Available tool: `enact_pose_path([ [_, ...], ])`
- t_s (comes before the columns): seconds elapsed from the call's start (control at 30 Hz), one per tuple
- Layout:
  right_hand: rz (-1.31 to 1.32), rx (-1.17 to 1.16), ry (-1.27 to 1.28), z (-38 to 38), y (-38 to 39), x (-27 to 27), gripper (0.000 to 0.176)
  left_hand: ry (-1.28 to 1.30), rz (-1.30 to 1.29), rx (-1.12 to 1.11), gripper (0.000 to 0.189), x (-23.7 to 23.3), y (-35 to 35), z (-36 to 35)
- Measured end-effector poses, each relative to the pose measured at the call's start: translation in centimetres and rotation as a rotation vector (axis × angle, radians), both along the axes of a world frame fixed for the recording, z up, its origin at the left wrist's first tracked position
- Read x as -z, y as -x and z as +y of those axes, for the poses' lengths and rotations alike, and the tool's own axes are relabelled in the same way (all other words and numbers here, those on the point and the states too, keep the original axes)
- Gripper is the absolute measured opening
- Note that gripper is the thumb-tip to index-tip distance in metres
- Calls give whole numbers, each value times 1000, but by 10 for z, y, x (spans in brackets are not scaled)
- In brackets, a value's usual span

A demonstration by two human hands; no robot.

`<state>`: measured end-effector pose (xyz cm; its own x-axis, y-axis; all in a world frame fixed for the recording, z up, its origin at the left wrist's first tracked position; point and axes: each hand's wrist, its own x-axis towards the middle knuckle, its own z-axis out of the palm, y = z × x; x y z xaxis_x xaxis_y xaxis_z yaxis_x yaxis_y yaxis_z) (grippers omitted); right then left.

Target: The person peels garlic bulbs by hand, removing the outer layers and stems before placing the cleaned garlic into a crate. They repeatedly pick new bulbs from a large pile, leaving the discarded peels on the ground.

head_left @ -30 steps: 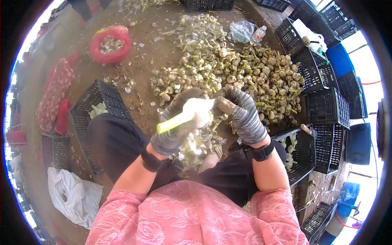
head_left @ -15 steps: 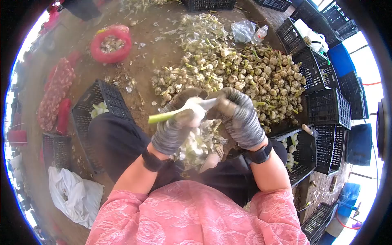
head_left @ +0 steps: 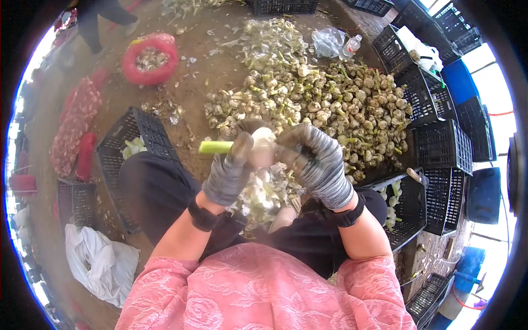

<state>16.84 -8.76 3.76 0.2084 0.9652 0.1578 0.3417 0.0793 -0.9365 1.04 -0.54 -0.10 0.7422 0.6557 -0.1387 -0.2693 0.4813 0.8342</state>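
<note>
A white garlic bulb (head_left: 263,136) with a thick green stem (head_left: 215,147) is held in front of me, the stem pointing left. My left hand (head_left: 234,168), in a grey striped glove with dark fingers, is closed around the bulb and stem base. Against the bulb's right side is my right hand (head_left: 316,162), gloved alike, its fingers curled and smeared by motion; whatever they pinch is hidden. Below both hands lies a heap of pale garlic skins (head_left: 264,192) between my legs. Just beyond spreads a large pile of unpeeled garlic (head_left: 363,110).
Black crates with trimmed garlic stand at my left (head_left: 148,135) and right (head_left: 410,212). More crates (head_left: 443,146) are stacked along the right. A red mesh sack (head_left: 132,66), a plastic bottle (head_left: 350,47) and a white bag (head_left: 104,264) lie around. A person's legs (head_left: 91,25) show at far left.
The pale strip stretched between bulb and right hand is gone from sight. My right hand has come in against the bulb, and the stem has turned nearly level. The person at far left has shifted.
</note>
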Motion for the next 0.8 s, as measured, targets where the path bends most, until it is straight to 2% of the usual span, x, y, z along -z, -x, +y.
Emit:
enact_pose_path([
  [0.07,643,35,41,1,0,1,13,27,-18,-30,53,2,-5,0],
  [0.1,777,35,80,2,-4,4,13,17,-114,56,61,11,-9,3],
  [0.2,857,-83,20,2,-11,4,17,59,-86,42,62,25,-4,8],
  [0.23,677,-76,6,-1,-14,6,24,-478,247,-54,61,27,-2,11],
  [0.27,678,-77,5,0,-11,5,24,-479,248,-56,61,29,1,10],
  [0.33,892,-16,58,3,-3,-2,30,-43,-18,-5,55,9,1,5],
  [0.37,650,-3,47,1,0,-9,31,-42,-18,-2,55,8,0,4],
  [0.4,650,1,47,0,-2,-4,31,-65,6,-39,51,7,0,4],
  [0.47,232,-7,-3,1,-6,8,24,-90,30,-77,50,1,-1,3],
  [0.5,198,33,11,0,-1,2,17,-123,15,-114,51,-8,-3,2],
  [0.53,199,32,10,0,0,1,17,-157,0,-151,52,-12,-4,1],
  [0.57,403,35,38,0,2,0,16,-111,-110,-179,50,-5,-6,2],
  [0.6,607,38,67,1,2,-1,16,-111,-108,-179,50,-4,-5,2],
  [0.63,702,80,124,1,-2,-2,17,-9,-142,-160,48,-3,-3,3],
  [0.7,725,129,133,4,-5,-2,16,153,-207,-158,45,0,-2,4],
  [0.8,643,139,155,2,-5,3,18,132,-205,-137,48,8,4,6],
])
